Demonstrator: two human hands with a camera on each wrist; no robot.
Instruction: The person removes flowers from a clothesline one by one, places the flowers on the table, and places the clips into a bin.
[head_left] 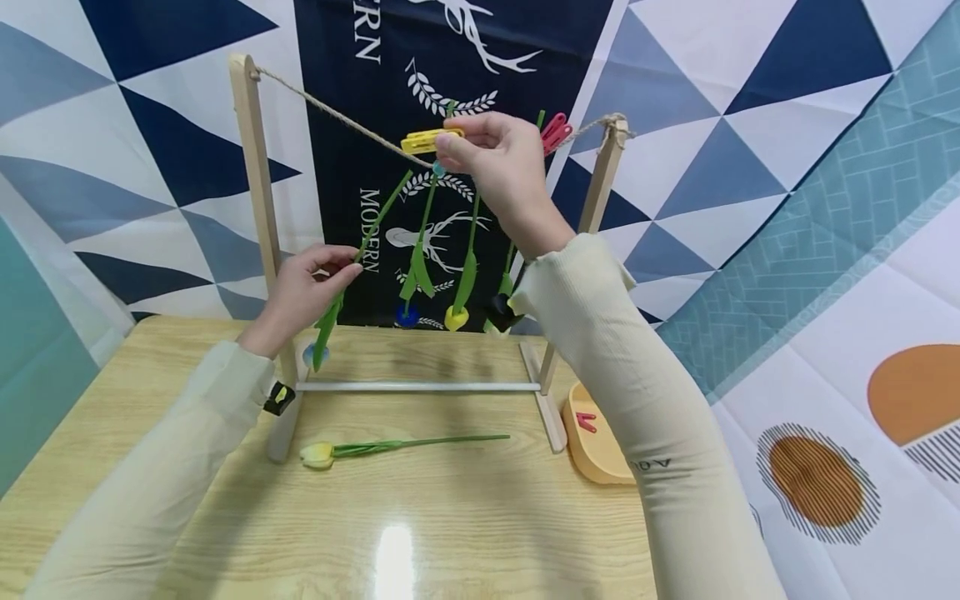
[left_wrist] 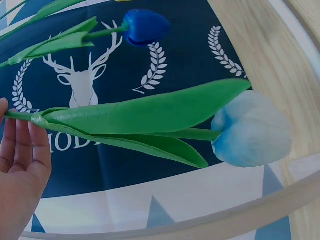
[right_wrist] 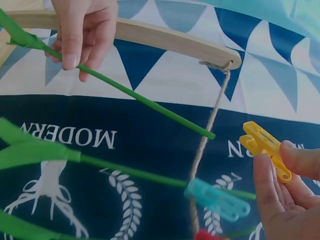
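Observation:
My left hand (head_left: 311,287) pinches the green stem of a blue-and-white artificial tulip (left_wrist: 252,130), whose flower hangs downward. The stem's cut end meets the twine (right_wrist: 212,112) in the right wrist view. Between thumb and fingertips, my right hand (head_left: 510,171) holds a yellow clothespin (right_wrist: 265,150) near the twine. A teal clothespin (right_wrist: 218,199) fixes the stem of a blue tulip (left_wrist: 146,27) to the line. Beside it a yellow tulip (head_left: 456,317) hangs upside down, and a red clothespin (head_left: 556,133) grips the twine farther right.
The twine spans two wooden posts (head_left: 258,167) joined by a pale bar (head_left: 420,387) low down. A pale yellow tulip (head_left: 318,455) lies on the wooden table (head_left: 300,533). At the right stands an orange tray (head_left: 600,458) with a red clothespin inside. Patterned cloth hangs behind.

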